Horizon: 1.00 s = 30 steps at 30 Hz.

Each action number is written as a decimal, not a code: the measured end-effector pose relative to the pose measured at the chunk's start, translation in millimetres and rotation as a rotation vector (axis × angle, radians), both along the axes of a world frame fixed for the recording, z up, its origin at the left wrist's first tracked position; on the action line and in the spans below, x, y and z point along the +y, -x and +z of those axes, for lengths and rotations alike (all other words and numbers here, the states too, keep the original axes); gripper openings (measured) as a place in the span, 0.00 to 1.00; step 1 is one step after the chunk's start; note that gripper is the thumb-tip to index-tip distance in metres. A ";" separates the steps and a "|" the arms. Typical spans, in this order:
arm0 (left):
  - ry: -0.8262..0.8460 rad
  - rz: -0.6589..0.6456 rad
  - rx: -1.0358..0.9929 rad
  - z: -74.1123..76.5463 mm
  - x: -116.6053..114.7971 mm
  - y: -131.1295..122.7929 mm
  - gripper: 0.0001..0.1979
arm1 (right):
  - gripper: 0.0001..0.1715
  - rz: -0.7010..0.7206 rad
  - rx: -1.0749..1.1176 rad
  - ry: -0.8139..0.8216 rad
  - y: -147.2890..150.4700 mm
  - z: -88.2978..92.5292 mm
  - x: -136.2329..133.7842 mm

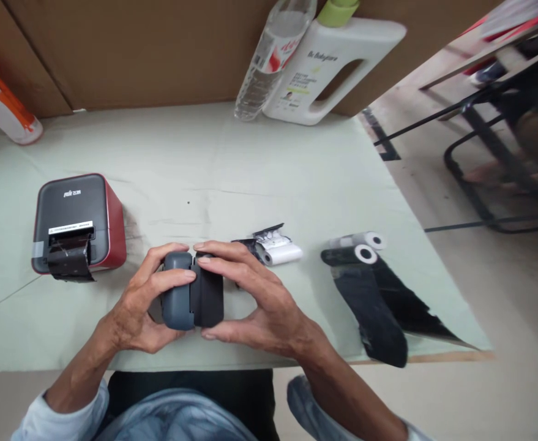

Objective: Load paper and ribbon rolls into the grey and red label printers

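View from above the worktop [213, 159], covered in pale green cloth. Both hands clasp a small grey device [191, 299] just above the middle of the front edge: the left hand [142, 303] curls around its lighter half, the right hand [250, 300] around its darker half, with the fingertips of both meeting on top. A red printer [78, 223] stands near the left edge. A white paper roll [280, 251] lies just beyond the right hand. 2 rolls of black film [369, 288] trail toward the front right corner. A water bottle [273, 55] and a white jug [337, 67] lean at the back edge.
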<state>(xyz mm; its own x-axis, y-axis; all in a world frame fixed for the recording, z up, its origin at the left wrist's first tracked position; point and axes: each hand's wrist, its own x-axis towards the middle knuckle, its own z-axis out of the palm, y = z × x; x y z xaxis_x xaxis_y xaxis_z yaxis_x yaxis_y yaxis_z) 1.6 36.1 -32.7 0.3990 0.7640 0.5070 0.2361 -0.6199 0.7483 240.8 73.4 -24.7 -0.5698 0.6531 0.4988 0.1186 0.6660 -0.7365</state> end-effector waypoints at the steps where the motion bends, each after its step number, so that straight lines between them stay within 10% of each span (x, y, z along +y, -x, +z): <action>1: -0.007 0.004 0.003 -0.2 0.0 0.3 0.38 | 0.45 -0.003 -0.001 -0.009 0.0 0.4 0.3; 30: -0.042 0.085 0.318 11.1 -3.3 3.2 0.47 | 0.39 -0.027 -0.319 -0.114 -27.8 30.2 -1.4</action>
<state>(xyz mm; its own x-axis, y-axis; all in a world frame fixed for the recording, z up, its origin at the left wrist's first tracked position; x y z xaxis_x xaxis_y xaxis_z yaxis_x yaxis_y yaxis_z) -1.6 32.9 -21.6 0.4784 0.7821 0.3992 0.5058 -0.6171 0.6028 268.6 72.0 5.5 -0.6924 0.6199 0.3691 0.3494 0.7357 -0.5802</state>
